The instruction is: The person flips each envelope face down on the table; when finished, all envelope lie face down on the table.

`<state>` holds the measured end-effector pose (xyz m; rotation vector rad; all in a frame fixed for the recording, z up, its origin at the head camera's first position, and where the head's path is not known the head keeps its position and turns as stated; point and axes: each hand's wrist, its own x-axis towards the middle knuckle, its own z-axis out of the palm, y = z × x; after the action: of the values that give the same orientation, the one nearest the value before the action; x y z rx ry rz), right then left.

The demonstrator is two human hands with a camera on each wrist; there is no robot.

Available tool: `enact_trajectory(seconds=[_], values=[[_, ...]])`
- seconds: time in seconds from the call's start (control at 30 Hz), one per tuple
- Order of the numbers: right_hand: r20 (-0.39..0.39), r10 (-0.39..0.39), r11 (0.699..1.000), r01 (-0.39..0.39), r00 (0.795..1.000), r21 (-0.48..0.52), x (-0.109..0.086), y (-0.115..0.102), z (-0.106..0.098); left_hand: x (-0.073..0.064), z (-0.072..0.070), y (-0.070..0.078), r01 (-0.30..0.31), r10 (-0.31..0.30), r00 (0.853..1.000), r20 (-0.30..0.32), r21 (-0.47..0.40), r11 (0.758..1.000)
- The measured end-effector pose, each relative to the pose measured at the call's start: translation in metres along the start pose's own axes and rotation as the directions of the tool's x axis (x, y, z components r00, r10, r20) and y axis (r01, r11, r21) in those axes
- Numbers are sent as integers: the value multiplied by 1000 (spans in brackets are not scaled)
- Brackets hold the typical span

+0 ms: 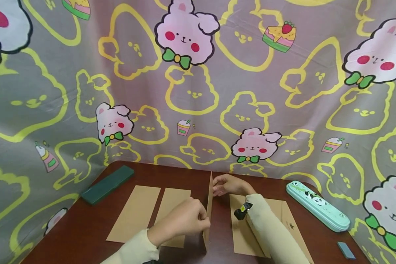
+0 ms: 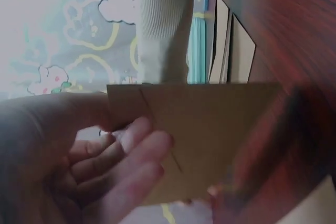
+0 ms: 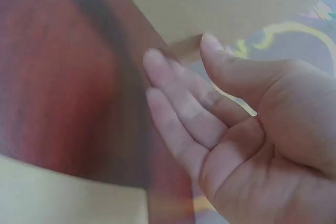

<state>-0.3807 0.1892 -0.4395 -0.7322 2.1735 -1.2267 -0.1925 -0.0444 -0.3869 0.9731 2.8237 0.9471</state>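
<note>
A thin brown cardboard sheet stands on edge above the middle of the table. My left hand pinches its near edge, thumb on one side and bent fingers on the other. At the far edge, my right hand holds the sheet between thumb and fingers. The left wrist view shows a dark crease line across the sheet beside my fingertips. Two flat brown pieces, one outer and one inner, lie to the left. More brown cardboard lies under my right forearm, with a small dark print.
A dark green case lies at the table's back left. On the right sit a mint pencil case with panda pictures and a small blue-grey block. A patterned curtain hangs behind the dark red-brown table.
</note>
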Motion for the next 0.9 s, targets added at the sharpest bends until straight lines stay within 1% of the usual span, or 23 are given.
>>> enact_trajectory(seconds=[0.07, 0.17, 0.23, 0.27, 0.3, 0.37, 0.5, 0.53, 0.63, 0.7, 0.77, 0.83, 0.9], values=[[-26, 10, 999, -9, 1000, 36, -6, 0, -8, -4, -3, -5, 41, -39, 999, 18, -103, 994], [-90, 9, 999, -5, 996, 46, -17, 1, -20, -12, -4, -14, 112, -98, 993, 69, -241, 964], [-121, 8, 998, -1, 993, 58, -21, 2, -25, -19, -3, -19, 145, -121, 988, 101, -292, 945], [-132, 4, 998, 4, 991, 63, -23, 3, -27, -22, -3, -21, 154, -124, 985, 117, -292, 944], [-142, 7, 998, 2, 990, 63, -24, 3, -28, -25, -1, -22, 156, -125, 984, 128, -279, 947], [-149, 8, 998, 2, 989, 66, -26, 3, -30, -29, 3, -25, 145, -118, 984, 131, -219, 965], [-148, 5, 999, 2, 989, 44, -28, 1, -29, -30, 13, -27, 120, -107, 987, 120, -108, 987], [-146, -2, 999, 6, 989, 32, -28, 0, -28, -30, 15, -29, 114, -104, 987, 119, -83, 990], [-168, 11, 1000, -15, 986, -22, -25, 0, -19, -32, 20, -33, 117, -110, 984, 139, -43, 992], [-195, -3, 994, -18, 981, -105, -22, 1, -11, -34, 23, -37, 131, -126, 980, 155, -18, 991], [-230, -23, 973, -31, 973, -230, -17, 3, 0, -35, 26, -41, 125, -127, 979, 161, 23, 992], [-257, -61, 935, -35, 964, -353, -14, 4, 11, -35, 29, -44, 122, -130, 977, 170, 58, 991], [-287, -76, 892, -63, 955, -447, -11, 6, 21, -34, 32, -47, 106, -125, 974, 188, 106, 989]])
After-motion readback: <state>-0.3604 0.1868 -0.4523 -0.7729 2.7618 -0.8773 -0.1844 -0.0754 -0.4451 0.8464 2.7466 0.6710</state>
